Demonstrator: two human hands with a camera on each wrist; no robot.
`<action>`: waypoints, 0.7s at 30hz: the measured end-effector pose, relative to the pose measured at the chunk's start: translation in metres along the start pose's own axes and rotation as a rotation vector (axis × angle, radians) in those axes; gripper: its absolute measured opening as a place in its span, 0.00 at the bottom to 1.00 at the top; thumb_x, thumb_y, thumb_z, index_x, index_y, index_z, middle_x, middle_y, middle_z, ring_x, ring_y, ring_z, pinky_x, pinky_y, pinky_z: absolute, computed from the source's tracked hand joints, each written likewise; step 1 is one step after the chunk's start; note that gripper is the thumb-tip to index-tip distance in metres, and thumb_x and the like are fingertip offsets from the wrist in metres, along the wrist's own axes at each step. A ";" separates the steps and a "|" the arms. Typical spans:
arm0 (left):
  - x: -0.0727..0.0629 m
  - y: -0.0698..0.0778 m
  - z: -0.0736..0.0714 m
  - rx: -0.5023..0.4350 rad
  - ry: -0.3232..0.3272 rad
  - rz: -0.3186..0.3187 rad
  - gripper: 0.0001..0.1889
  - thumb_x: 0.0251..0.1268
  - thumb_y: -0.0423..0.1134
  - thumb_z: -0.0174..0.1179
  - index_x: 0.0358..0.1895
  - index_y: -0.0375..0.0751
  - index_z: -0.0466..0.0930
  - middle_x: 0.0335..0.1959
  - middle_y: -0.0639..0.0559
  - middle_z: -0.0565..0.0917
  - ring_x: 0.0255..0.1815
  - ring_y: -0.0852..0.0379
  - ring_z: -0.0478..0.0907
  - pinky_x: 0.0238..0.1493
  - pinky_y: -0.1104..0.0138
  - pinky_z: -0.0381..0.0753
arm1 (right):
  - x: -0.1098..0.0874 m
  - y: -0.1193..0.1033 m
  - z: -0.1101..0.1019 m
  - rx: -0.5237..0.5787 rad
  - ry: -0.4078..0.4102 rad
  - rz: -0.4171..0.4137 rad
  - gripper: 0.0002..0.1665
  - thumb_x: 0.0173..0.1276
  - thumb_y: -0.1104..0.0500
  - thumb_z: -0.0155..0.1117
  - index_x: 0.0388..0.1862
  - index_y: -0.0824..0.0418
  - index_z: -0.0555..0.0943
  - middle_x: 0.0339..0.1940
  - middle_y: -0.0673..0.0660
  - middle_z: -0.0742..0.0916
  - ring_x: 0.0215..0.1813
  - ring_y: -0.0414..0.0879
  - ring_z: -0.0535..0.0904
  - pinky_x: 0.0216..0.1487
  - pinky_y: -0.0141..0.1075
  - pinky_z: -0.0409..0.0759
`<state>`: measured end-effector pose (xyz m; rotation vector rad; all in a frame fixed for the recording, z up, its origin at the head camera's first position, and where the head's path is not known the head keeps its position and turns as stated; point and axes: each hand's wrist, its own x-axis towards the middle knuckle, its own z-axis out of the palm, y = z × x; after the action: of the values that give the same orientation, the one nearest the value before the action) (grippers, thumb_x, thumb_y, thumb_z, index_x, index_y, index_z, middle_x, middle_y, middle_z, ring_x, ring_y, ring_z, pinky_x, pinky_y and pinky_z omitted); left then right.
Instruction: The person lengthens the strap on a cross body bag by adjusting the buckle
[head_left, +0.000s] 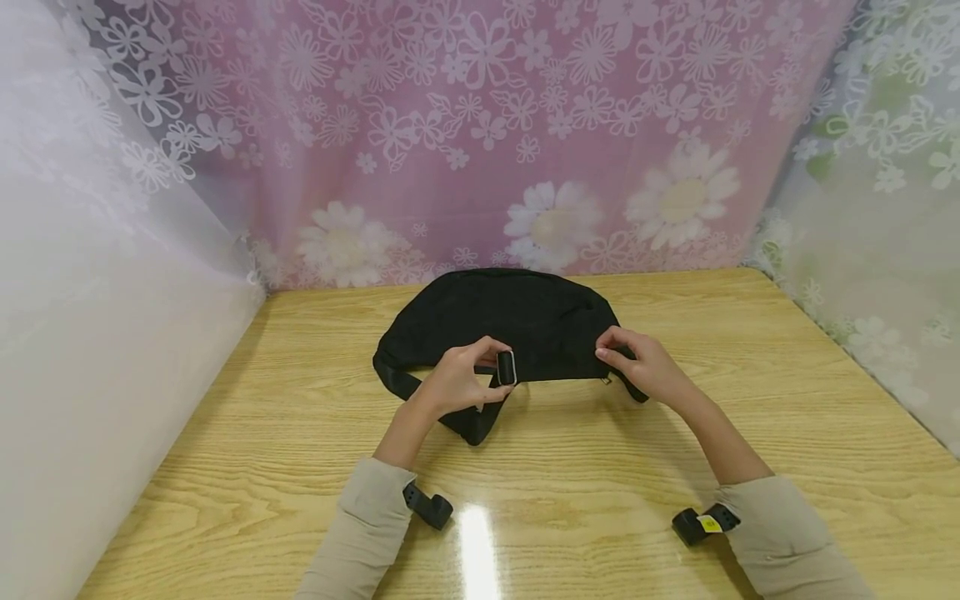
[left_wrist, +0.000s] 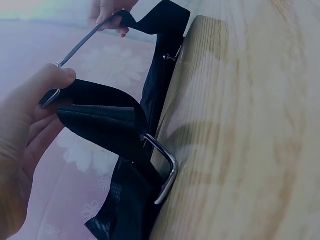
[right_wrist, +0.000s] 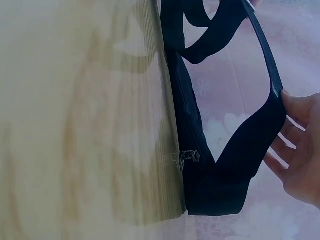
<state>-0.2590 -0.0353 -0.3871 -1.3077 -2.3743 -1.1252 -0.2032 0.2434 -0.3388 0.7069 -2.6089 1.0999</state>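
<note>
A black waist bag (head_left: 495, 312) lies on the table, its curved edge toward the back. Thumb and fingers of my left hand (head_left: 453, 383) pinch a metal slider buckle (left_wrist: 51, 98) threaded on the bag's strap (left_wrist: 102, 95), raised over the front of the bag. Lower on the strap, a second metal ring (left_wrist: 167, 170) shows close to the tabletop. At the bag's right end, my right hand (head_left: 648, 362) pinches another stretch of the strap (right_wrist: 260, 132). Between both hands this stretch runs fairly taut. A zipper pull (right_wrist: 191, 156) hangs at the bag's front edge.
The wood-grain table (head_left: 562, 492) extends in front of the bag and to both sides. A pink flowered curtain (head_left: 465, 125) rises right behind it. Pale sheets stand at left (head_left: 112, 250) and right (head_left: 885, 275). Each wrist wears a black camera (head_left: 431, 508).
</note>
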 end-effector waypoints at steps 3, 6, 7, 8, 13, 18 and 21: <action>0.000 0.000 -0.001 -0.003 -0.002 -0.012 0.25 0.46 0.33 0.71 0.49 0.37 0.72 0.41 0.46 0.79 0.41 0.53 0.80 0.44 0.64 0.78 | 0.000 0.002 0.000 -0.008 0.002 0.002 0.03 0.66 0.72 0.54 0.33 0.70 0.75 0.29 0.61 0.80 0.35 0.52 0.74 0.38 0.42 0.73; 0.000 -0.001 -0.001 -0.005 0.003 -0.013 0.25 0.46 0.33 0.71 0.49 0.37 0.73 0.41 0.46 0.79 0.41 0.53 0.79 0.44 0.61 0.78 | 0.001 0.008 0.002 -0.012 0.009 -0.006 0.04 0.66 0.73 0.54 0.32 0.68 0.76 0.29 0.57 0.79 0.35 0.51 0.73 0.37 0.43 0.73; 0.000 -0.001 -0.001 -0.004 0.006 -0.012 0.25 0.46 0.33 0.71 0.49 0.37 0.73 0.41 0.46 0.79 0.41 0.53 0.79 0.44 0.61 0.78 | 0.001 0.012 0.003 -0.010 0.012 -0.006 0.04 0.66 0.72 0.55 0.33 0.67 0.76 0.29 0.56 0.79 0.35 0.50 0.73 0.37 0.43 0.73; 0.000 -0.002 0.000 -0.003 0.009 -0.009 0.25 0.46 0.33 0.71 0.49 0.37 0.73 0.42 0.47 0.79 0.41 0.53 0.79 0.44 0.60 0.78 | 0.001 0.017 0.004 -0.008 0.014 -0.007 0.04 0.66 0.72 0.55 0.33 0.66 0.76 0.29 0.54 0.79 0.35 0.50 0.73 0.37 0.44 0.73; 0.000 -0.004 0.001 0.011 0.037 0.030 0.25 0.47 0.34 0.71 0.52 0.38 0.75 0.45 0.47 0.77 0.42 0.52 0.78 0.43 0.60 0.78 | 0.002 0.041 0.008 -0.007 0.015 0.021 0.03 0.68 0.66 0.55 0.35 0.63 0.77 0.31 0.52 0.80 0.38 0.49 0.74 0.42 0.46 0.72; 0.002 -0.001 0.003 0.031 0.046 0.039 0.28 0.48 0.34 0.71 0.56 0.37 0.74 0.49 0.45 0.77 0.44 0.50 0.77 0.45 0.61 0.77 | 0.002 0.048 0.008 -0.023 -0.006 0.038 0.06 0.69 0.63 0.56 0.38 0.65 0.77 0.35 0.56 0.81 0.42 0.52 0.75 0.43 0.47 0.73; 0.003 0.003 0.006 0.039 0.026 0.001 0.31 0.49 0.34 0.70 0.59 0.36 0.72 0.50 0.44 0.77 0.46 0.49 0.76 0.45 0.61 0.77 | 0.003 0.046 0.011 -0.050 -0.019 0.008 0.07 0.68 0.64 0.56 0.42 0.66 0.77 0.39 0.58 0.82 0.45 0.53 0.76 0.45 0.49 0.74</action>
<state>-0.2574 -0.0282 -0.3881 -1.2734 -2.3644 -1.0832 -0.2295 0.2623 -0.3735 0.6999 -2.6480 1.0314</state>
